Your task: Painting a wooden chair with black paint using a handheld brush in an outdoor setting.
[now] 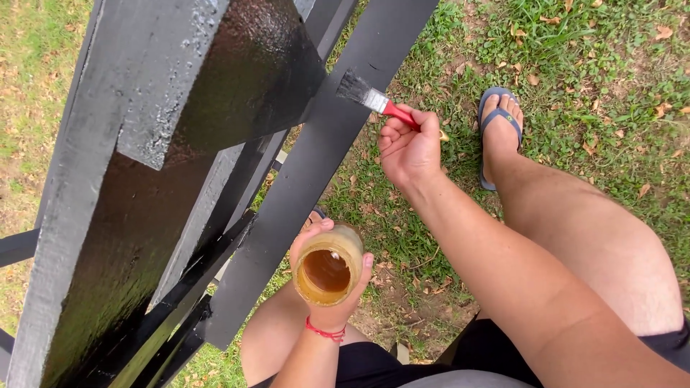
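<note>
My right hand [410, 147] grips a small paintbrush [370, 97] by its red handle. The dark bristles touch a slanted black plank [316, 158] of a black painted wooden frame [144, 187]. My left hand [332, 305], with a red cord at the wrist, holds an open round jar [327, 271] of amber-brown liquid just below the plank, close to my knee. The frame's nearest beams shine wet and glossy.
Grass with dry leaves and bare soil [575, 72] lies below. My right foot in a blue flip-flop [499, 115] rests on the grass right of the brush. My bare legs in dark shorts fill the lower right.
</note>
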